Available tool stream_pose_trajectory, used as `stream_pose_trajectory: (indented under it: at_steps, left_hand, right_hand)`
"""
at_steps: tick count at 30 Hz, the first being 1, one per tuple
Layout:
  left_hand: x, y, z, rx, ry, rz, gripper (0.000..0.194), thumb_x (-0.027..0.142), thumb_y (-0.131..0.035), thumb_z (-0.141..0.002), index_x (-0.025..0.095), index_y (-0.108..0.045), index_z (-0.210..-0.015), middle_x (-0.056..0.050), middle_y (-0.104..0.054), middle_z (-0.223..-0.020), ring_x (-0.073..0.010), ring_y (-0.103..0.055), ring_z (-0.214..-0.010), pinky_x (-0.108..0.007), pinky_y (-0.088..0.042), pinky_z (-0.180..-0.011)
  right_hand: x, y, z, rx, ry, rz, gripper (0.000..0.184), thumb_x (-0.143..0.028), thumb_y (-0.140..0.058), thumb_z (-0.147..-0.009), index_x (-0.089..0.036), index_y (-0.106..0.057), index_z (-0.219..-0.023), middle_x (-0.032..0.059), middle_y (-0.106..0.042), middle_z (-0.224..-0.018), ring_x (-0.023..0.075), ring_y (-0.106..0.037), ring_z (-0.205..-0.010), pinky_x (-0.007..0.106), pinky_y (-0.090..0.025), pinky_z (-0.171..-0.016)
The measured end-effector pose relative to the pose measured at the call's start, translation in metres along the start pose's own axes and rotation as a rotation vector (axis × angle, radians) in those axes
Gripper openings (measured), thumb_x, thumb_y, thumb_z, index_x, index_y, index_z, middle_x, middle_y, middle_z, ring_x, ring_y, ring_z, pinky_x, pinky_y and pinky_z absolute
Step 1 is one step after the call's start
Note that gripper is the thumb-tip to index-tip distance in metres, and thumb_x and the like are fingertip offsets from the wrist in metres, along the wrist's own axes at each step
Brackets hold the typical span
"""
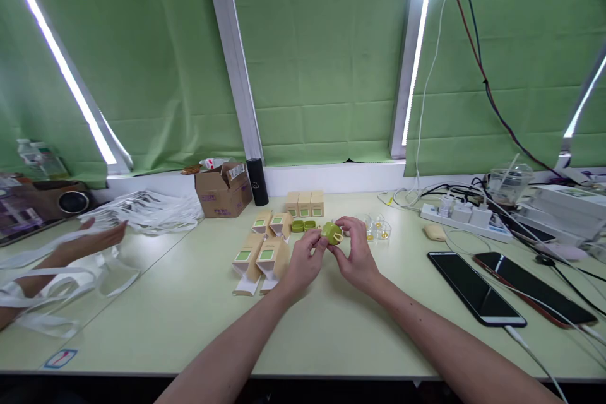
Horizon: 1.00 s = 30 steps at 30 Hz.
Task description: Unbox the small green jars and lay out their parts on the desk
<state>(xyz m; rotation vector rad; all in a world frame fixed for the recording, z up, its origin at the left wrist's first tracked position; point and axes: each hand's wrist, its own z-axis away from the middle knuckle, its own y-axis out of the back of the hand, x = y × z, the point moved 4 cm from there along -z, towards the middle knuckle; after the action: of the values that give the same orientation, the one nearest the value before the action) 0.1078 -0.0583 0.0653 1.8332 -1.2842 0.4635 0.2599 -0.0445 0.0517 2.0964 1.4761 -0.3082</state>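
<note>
Both hands meet over the middle of the table on a small olive-green round piece with a pale loop (332, 234). My left hand (303, 260) pinches its left side between thumb and fingers. My right hand (358, 255) has its thumb below and its fingers curled round the right side. Two green open pieces (303, 226) lie just behind my left hand. To the left stand tan cartons with green labels (273, 252), the front ones with white flaps folded out. Clear cups with yellow bits (379, 228) sit behind my right hand.
Small tan boxes (304, 203) line the back, near a black cylinder (257, 182) and an open cardboard box (224, 189). At right lie two phones (477, 287) with cables and a power strip (466, 222). Another person's hand (89, 245) handles white straps (151, 211) at left.
</note>
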Motion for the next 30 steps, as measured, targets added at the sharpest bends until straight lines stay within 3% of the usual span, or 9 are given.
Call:
stream_pose_trajectory:
  at_steps: [2, 6, 9, 15, 30]
  left_hand:
    - [0.0, 0.0, 0.0, 0.016, -0.012, -0.009, 0.039, 0.047, -0.042, -0.104, 0.022, -0.069, -0.089, -0.008, -0.07, -0.1, -0.0226, -0.066, -0.099, -0.038, -0.056, -0.091]
    - [-0.004, 0.005, 0.002, 0.148, -0.015, -0.043, 0.026, 0.038, -0.053, -0.101, 0.023, -0.065, -0.119, -0.01, -0.063, -0.118, -0.0215, -0.065, -0.11, -0.038, -0.056, -0.095]
    - [-0.003, 0.008, 0.002, 0.195, -0.034, -0.107, 0.035, 0.026, -0.062, -0.096, 0.028, -0.059, -0.131, -0.008, -0.062, -0.123, -0.022, -0.058, -0.123, -0.04, -0.053, -0.103]
    - [-0.001, 0.008, 0.002, 0.183, -0.111, -0.194, 0.021, 0.022, -0.061, -0.095, 0.026, -0.067, -0.116, -0.007, -0.069, -0.111, -0.0256, -0.053, -0.121, -0.045, -0.051, -0.103]
    - [0.007, 0.01, 0.004, 0.209, -0.176, -0.198, 0.01, 0.024, -0.062, -0.094, 0.024, -0.069, -0.102, -0.007, -0.069, -0.096, -0.025, -0.056, -0.109, -0.04, -0.053, -0.09]
  right_hand:
    - [-0.002, 0.002, -0.001, -0.001, -0.007, -0.002, 0.041, -0.025, -0.062, -0.09, -0.025, -0.048, -0.129, 0.0134, -0.054, -0.127, 0.0321, -0.05, -0.121, 0.052, -0.051, -0.097]
    - [-0.006, 0.007, -0.002, -0.003, -0.012, -0.004, 0.042, -0.024, -0.063, -0.088, -0.025, -0.047, -0.127, 0.0132, -0.053, -0.127, 0.0327, -0.049, -0.122, 0.053, -0.051, -0.097]
    - [-0.007, 0.008, -0.003, -0.014, -0.009, 0.0, 0.041, -0.024, -0.063, -0.088, -0.025, -0.047, -0.126, 0.0133, -0.054, -0.126, 0.0329, -0.049, -0.121, 0.052, -0.051, -0.095]
    - [-0.003, 0.006, 0.0, -0.027, 0.005, 0.014, 0.039, -0.024, -0.062, -0.089, -0.025, -0.049, -0.126, 0.0121, -0.057, -0.123, 0.0318, -0.051, -0.12, 0.052, -0.051, -0.098]
    - [-0.001, 0.005, 0.001, -0.075, 0.009, -0.036, 0.04, -0.024, -0.062, -0.09, -0.026, -0.05, -0.128, 0.0117, -0.062, -0.124, 0.0297, -0.06, -0.116, 0.05, -0.054, -0.098]
